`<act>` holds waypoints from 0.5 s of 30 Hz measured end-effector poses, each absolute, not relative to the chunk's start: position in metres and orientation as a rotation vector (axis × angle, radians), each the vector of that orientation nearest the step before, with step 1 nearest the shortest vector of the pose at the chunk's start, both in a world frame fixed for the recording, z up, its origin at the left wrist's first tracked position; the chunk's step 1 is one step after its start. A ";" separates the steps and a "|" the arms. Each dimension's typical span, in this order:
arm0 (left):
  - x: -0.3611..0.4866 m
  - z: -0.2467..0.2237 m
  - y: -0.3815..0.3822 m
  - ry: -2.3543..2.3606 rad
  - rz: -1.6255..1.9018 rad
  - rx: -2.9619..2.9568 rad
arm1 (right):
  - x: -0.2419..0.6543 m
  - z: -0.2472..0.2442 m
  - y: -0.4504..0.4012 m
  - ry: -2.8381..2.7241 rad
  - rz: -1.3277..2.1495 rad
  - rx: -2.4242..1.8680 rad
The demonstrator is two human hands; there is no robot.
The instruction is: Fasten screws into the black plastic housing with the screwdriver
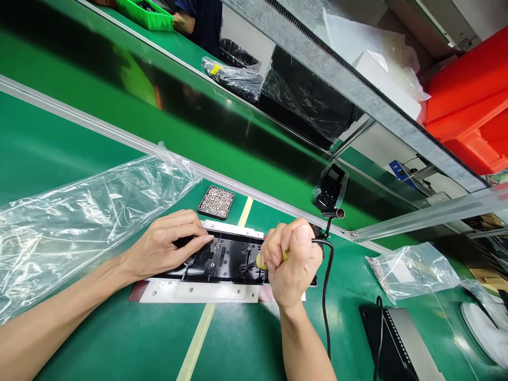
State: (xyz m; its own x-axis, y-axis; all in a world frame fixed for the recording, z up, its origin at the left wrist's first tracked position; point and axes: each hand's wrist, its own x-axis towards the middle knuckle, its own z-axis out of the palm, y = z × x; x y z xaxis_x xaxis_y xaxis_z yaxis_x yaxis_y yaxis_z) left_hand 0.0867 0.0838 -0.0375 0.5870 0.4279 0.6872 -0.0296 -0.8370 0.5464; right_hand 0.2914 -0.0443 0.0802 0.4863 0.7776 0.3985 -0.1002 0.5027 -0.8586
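A long black plastic panel (228,259) with raised posts lies in a white fixture (206,292) on the green table. My right hand (293,259) is wrapped around the yellow handle of a soldering iron (262,260), its black cord trailing off to the right. The iron's dark front end points left, low over the panel; I cannot tell whether it touches. Over the panel's left part is my left hand (174,243), thumb and index fingertip close together. Whatever is between those fingertips is too small to make out. Just behind sits a small black tray (216,202) full of tiny metal parts.
Clear plastic bagging (91,211) covers the left of the table. An iron holder (333,213) stands behind my right hand. At the right lie a bag of small parts (413,270) and a grey-black device (400,344). A metal shelf beam (357,90) crosses above. Another person's arm (184,24) shows across.
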 end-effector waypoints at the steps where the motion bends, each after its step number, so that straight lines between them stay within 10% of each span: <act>1: 0.087 -0.038 0.084 0.317 1.190 2.306 | 0.291 0.080 -0.044 -0.907 0.629 -0.884; 15: 0.087 -0.040 0.083 0.334 1.165 2.299 | 0.291 0.083 -0.044 -0.913 0.632 -0.890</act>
State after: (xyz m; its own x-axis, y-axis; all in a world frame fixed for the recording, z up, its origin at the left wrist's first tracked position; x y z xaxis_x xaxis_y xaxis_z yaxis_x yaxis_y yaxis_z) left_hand 0.0867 0.0830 -0.0398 0.5965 0.4424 0.6696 -0.0208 -0.8256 0.5639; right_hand 0.2908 -0.0437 0.0826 0.4809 0.7815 0.3975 -0.0978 0.4984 -0.8614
